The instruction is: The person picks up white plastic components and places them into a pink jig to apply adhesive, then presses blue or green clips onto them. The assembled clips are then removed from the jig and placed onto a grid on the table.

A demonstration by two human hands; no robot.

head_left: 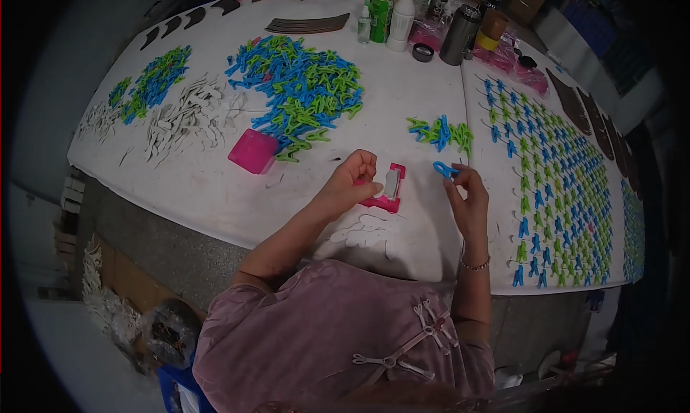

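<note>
My right hand (468,197) pinches a blue clothespin (444,170) between thumb and fingertips, held above the table. To its left, my left hand (352,184) is closed, fingers curled and thumb stretched along the edge of a pink holder (384,204). A whitish piece (392,182) sits in that holder. Whatever the left fingers hold is hidden or too small to name. Thin white plastic pieces (359,231) lie on the table just in front of my body. Beyond my hands is a small heap of green and blue clothespins (442,132).
A large clothespin heap (298,82), a pink box (253,151) and a pile of white pieces (188,122) lie left. Rows of clothespins (553,190) cover the right side. Bottles (401,21) and a dark flask (460,35) stand at the back.
</note>
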